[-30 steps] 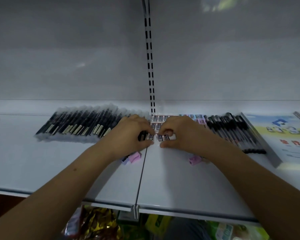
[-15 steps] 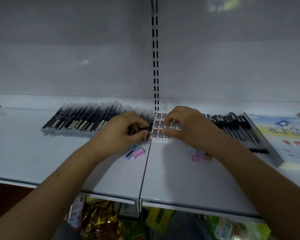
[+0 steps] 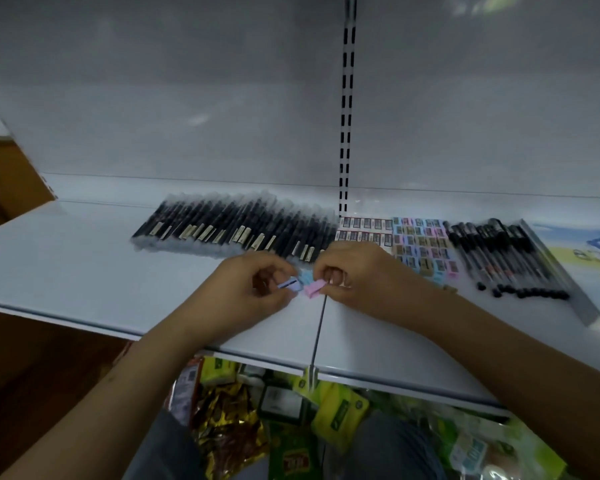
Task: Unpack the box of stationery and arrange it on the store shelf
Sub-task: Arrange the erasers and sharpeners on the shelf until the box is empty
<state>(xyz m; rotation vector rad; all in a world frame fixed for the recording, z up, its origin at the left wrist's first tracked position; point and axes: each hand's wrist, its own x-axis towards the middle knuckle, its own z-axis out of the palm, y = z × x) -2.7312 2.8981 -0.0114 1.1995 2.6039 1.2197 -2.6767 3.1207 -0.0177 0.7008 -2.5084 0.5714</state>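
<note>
Both hands have been pulled back off the eraser rows [image 3: 420, 242]: left hand [image 3: 246, 289] pinches a blue eraser [image 3: 289, 284], right hand [image 3: 357, 275] a pink eraser [image 3: 314, 289], apparently lifted just above the shelf [image 3: 84, 265], so placement is judged next.

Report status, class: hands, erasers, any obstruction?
Left hand grips blue eraser. Right hand pinches pink eraser. Eraser rows behind. Nothing blocking.
</note>
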